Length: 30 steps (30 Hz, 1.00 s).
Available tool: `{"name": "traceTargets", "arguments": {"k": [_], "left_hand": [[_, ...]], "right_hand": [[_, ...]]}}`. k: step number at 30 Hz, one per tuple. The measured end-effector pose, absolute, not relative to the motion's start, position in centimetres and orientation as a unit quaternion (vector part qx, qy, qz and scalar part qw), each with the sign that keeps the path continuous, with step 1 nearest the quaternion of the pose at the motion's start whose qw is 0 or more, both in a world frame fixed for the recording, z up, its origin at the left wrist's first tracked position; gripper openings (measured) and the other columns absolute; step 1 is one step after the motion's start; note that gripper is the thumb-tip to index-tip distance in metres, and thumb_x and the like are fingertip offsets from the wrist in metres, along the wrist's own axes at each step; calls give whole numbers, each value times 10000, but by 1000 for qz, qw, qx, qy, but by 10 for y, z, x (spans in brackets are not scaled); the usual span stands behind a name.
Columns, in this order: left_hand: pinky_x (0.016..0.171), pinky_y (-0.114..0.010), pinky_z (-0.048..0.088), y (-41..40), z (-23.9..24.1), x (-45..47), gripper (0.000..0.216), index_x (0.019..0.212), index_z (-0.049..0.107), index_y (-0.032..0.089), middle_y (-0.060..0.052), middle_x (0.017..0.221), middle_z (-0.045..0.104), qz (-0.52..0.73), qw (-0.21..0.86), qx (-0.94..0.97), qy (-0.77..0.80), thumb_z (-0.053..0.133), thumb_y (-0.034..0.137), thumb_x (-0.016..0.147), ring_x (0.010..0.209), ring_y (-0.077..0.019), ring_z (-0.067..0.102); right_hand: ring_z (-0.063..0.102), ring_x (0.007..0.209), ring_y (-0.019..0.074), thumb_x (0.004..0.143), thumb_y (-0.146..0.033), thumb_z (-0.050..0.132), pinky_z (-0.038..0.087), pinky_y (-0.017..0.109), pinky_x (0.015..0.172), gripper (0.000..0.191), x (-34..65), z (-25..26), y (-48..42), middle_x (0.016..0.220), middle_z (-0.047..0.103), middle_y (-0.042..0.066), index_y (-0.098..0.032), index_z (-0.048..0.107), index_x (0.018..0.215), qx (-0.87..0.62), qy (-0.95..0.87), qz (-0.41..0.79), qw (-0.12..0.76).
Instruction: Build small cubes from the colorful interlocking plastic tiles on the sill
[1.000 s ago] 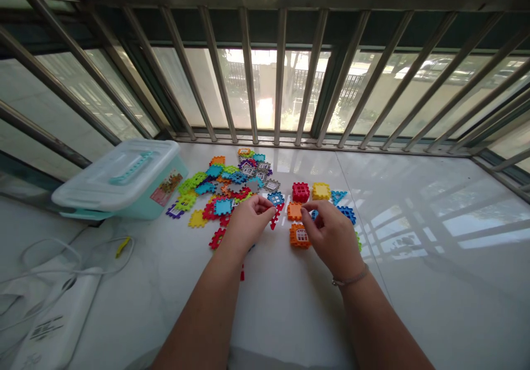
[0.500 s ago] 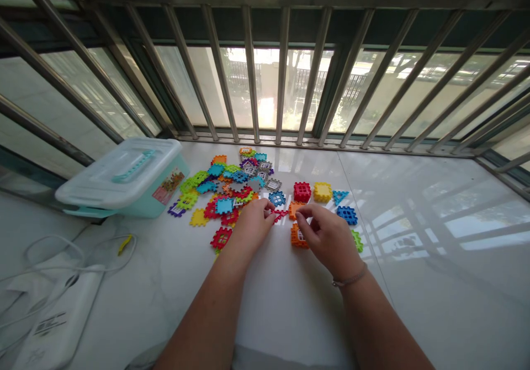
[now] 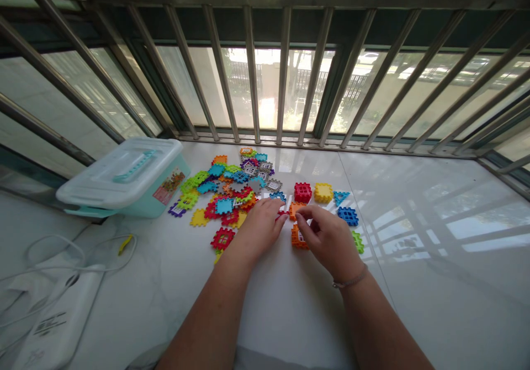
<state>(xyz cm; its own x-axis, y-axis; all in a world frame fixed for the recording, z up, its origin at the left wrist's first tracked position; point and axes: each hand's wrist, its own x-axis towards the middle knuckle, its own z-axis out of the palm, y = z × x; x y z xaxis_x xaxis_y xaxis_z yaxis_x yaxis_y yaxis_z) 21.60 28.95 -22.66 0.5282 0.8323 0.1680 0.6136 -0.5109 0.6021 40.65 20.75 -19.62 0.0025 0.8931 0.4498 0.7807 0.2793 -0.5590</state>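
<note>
Left hand (image 3: 260, 229) palm down, low over the glossy white tile ledge (image 3: 414, 248); fingers curled, loosely closed, tips at a small red plastic lattice piece (image 3: 282, 213); piece mostly hidden, can't tell if it's actually gripped; right hand (image 3: 329, 243) palm down, half open, thumb and index apart, tips at an orange block cube (image 3: 298, 237); cube is hollow, built from notched plastic panels with window cut-outs; can't tell if the hand has hold of it; orange panel (image 3: 295, 211) just behind the cube, between the hands; both forearms come in from the bottom edge, wrists angled inward; thin beaded bracelet (image 3: 350, 279) on right wrist.

Row beyond the hands: red block cube (image 3: 303, 192), yellow block cube (image 3: 323, 192), blue triangular panel (image 3: 341, 197); blue grid panel (image 3: 348, 216) and green panel (image 3: 358, 242) to the right; loose pile of multicoloured panels (image 3: 223, 204) left of the left hand; teal plastic storage box (image 3: 124, 185) with white lid and handle beside the pile; white power strip (image 3: 58, 326) and white cable (image 3: 53, 254) at lower left; steel window bars (image 3: 314, 66) along the far edge.
</note>
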Motion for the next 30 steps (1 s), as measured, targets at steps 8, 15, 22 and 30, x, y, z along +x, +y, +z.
{"name": "traceTargets", "arguments": {"k": [8,15,22,30], "left_hand": [[1327,-496,361,293,-235,208,480,1512,638,142,-180,1660,575,113,156,833,519,434,361,1137,1570,-319,489],[1321,-520,361,293,-232,207,525,1592,570,104,-191,1727,488,77,141,813,559,416,296,1129,1615,-367,422],[1163,-415,503,296,-208,206,360,1242,768,133,-183,1347,759,218,212,770,561,492,304,1088,1297,-306,685],[748,-300,559,300,-187,185,507,915,772,214,-79,963,814,505,329,521,604,493,610,1062,905,-228,745]], "right_hand": [[657,675,135,1085,-328,620,448,266,678,149,407,-195,206,910,781,1,-232,728,1048,-599,-701,76,380],[654,684,138,1084,-322,621,440,270,682,145,406,-195,206,905,778,2,-231,726,1045,-601,-702,76,375],[635,659,133,1083,-314,619,432,271,675,146,408,-194,208,907,779,3,-226,728,1042,-601,-702,76,375],[689,739,149,1098,-313,589,464,274,708,178,346,-174,180,919,782,5,-239,744,1053,-533,-778,192,273]]}}
